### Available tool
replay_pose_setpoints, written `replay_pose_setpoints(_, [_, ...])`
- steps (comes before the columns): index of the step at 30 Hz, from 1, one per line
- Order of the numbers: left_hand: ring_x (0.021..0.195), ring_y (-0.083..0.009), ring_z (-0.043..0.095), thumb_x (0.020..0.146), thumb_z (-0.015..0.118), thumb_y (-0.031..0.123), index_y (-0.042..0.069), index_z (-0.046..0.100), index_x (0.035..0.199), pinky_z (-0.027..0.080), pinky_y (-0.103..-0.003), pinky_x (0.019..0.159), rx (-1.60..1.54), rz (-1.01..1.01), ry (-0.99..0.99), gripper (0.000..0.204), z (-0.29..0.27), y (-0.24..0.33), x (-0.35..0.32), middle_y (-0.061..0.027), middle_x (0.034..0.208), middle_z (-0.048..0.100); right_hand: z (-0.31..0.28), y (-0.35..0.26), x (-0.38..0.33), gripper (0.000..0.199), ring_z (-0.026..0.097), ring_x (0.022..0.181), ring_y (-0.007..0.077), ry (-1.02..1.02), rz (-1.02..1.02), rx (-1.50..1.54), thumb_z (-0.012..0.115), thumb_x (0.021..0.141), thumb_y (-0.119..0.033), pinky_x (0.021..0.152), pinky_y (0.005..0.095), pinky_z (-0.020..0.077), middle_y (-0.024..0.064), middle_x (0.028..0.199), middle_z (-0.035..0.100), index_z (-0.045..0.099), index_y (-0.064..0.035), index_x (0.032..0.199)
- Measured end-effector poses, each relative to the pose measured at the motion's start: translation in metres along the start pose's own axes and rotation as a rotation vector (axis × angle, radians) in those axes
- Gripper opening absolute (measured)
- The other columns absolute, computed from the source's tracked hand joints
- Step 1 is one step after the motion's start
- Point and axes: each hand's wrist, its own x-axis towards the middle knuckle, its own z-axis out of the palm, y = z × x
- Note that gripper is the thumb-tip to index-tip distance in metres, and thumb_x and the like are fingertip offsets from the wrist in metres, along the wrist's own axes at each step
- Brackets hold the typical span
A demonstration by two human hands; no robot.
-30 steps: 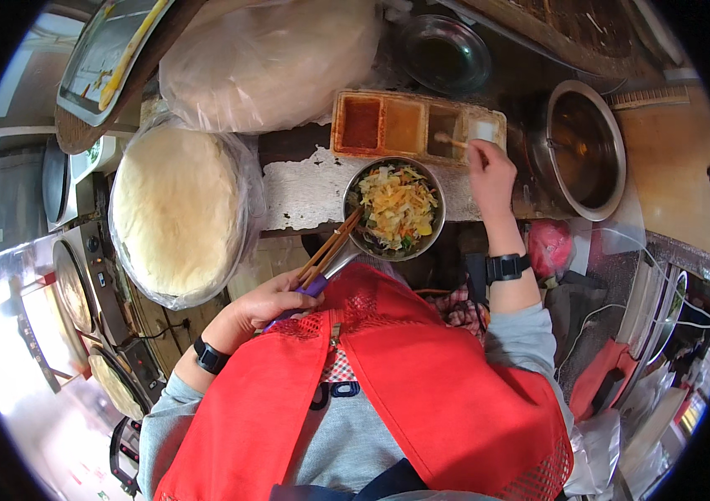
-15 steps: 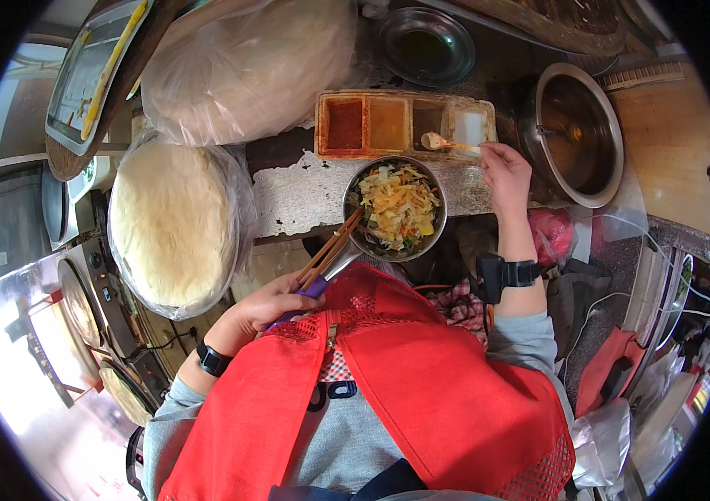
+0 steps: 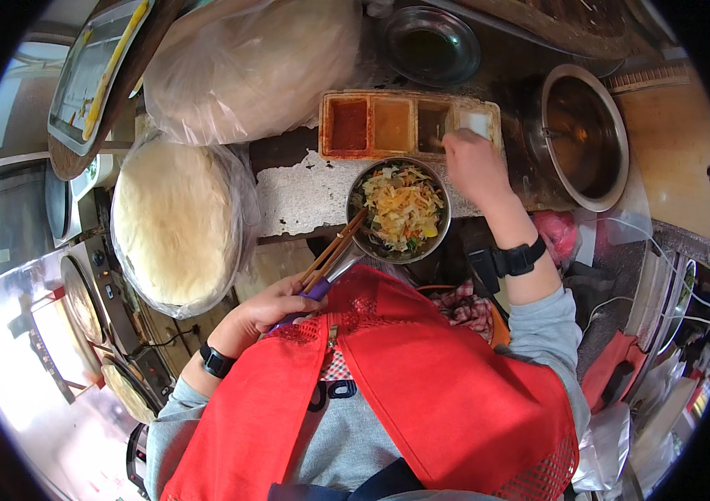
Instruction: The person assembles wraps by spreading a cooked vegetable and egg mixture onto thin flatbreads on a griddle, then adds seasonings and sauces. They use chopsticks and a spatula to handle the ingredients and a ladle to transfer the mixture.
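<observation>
My left hand (image 3: 278, 304) is closed around the purple handle (image 3: 319, 289) of a small metal pan (image 3: 447, 219) and a pair of wooden chopsticks (image 3: 340, 245). The chopsticks slant up to the pan's left rim. Shredded vegetables (image 3: 405, 204), pale yellow, orange and green, fill the pan. My right hand (image 3: 477, 167) reaches over the right part of a seasoning box (image 3: 346, 154), fingers pinched near the divider between its dark compartment (image 3: 432, 125) and its white one (image 3: 476, 123). The small spoon it held is hidden by the hand now.
Plastic-wrapped dough (image 3: 175, 225) lies to the left, with a larger plastic-covered mass (image 3: 246, 75) behind it. A metal bowl (image 3: 430, 46) of dark liquid stands at the back. A deep metal pot (image 3: 619, 167) stands right of the box. A tray (image 3: 71, 104) is far left.
My right hand has moved left and slightly forward from beside the box to over its right compartments, and the spoon has gone out of sight. My left hand keeps its grip on the pan handle and chopsticks.
</observation>
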Motion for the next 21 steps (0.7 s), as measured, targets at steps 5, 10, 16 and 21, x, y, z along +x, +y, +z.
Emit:
replay_pose_setpoints(5, [0.068, -0.0032, 0.049, 0.084, 0.059, 0.002, 0.006, 0.047, 0.11, 0.039, -0.016, 0.056, -0.003, 0.022, 0.016, 0.028, -0.002, -0.002, 0.0, 0.0021, 0.087, 0.052, 0.002, 0.007, 0.007, 0.014, 0.063, 0.083, 0.0361, 0.223, 0.023, 0.253, 0.056, 0.087, -0.01, 0.074, 0.0423, 0.0519, 0.0183, 0.092, 0.065, 0.064, -0.0034, 0.095])
replay_pose_setpoints(10, [0.094, -0.0075, 0.051, 0.082, 0.062, 0.004, 0.002, 0.048, 0.12, 0.04, -0.02, 0.085, -0.018, -0.038, -0.001, 0.04, -0.007, -0.003, -0.001, 0.0006, 0.101, 0.055, 0.005, 0.023, -0.009, 0.015, 0.065, 0.08, 0.0338, 0.251, 0.056, 0.422, 0.059, 0.086, -0.012, 0.07, 0.0403, 0.0513, 0.0169, 0.088, 0.067, 0.066, -0.0037, 0.096])
replay_pose_setpoints(16, [0.091, -0.0072, 0.05, 0.082, 0.061, 0.005, 0.003, 0.05, 0.113, 0.039, -0.019, 0.083, 0.022, -0.022, -0.018, 0.033, -0.007, 0.0, -0.002, 0.0009, 0.098, 0.055, 0.011, 0.04, -0.023, 0.014, 0.064, 0.07, 0.0183, 0.289, 0.287, 0.633, 0.064, 0.082, -0.009, 0.065, 0.0299, 0.0493, 0.0118, 0.078, 0.067, 0.068, -0.0015, 0.094])
replay_pose_setpoints(21, [0.089, -0.0074, 0.05, 0.081, 0.061, 0.006, 0.004, 0.051, 0.109, 0.039, -0.02, 0.081, 0.011, -0.043, 0.004, 0.03, -0.002, 0.004, -0.004, 0.001, 0.096, 0.054, 0.008, 0.049, -0.034, 0.012, 0.053, 0.061, 0.0046, 0.387, 0.396, 0.939, 0.065, 0.085, -0.006, 0.054, 0.0197, 0.0395, 0.0007, 0.072, 0.062, 0.068, 0.001, 0.094])
